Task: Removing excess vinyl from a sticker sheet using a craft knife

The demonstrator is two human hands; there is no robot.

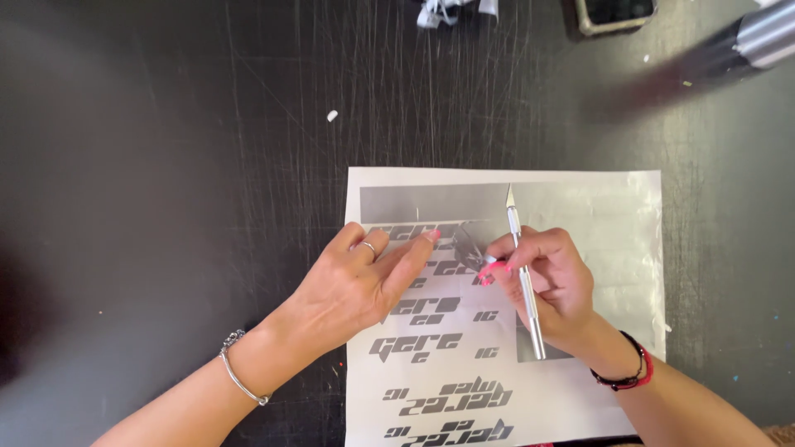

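Observation:
A white backing sheet (580, 406) with silver-grey vinyl lettering lies on a dark scratched table (166, 207). My left hand (360, 281), with a ring and a silver bracelet, presses flat on the sheet's left part, its fingers reaching toward the middle. My right hand (551, 281) grips a slim silver craft knife (523, 277) with its blade pointing away from me. The thumb and forefinger of that hand also pinch a curled strip of silver vinyl (468, 248) lifted off the sheet. Red and black bands circle the right wrist.
A silver roll (766, 37) lies at the top right corner. A dark phone-like object (617, 12) sits at the top edge, with crumpled white scraps (447, 10) to its left. A small white fleck (332, 116) lies on the table above the sheet.

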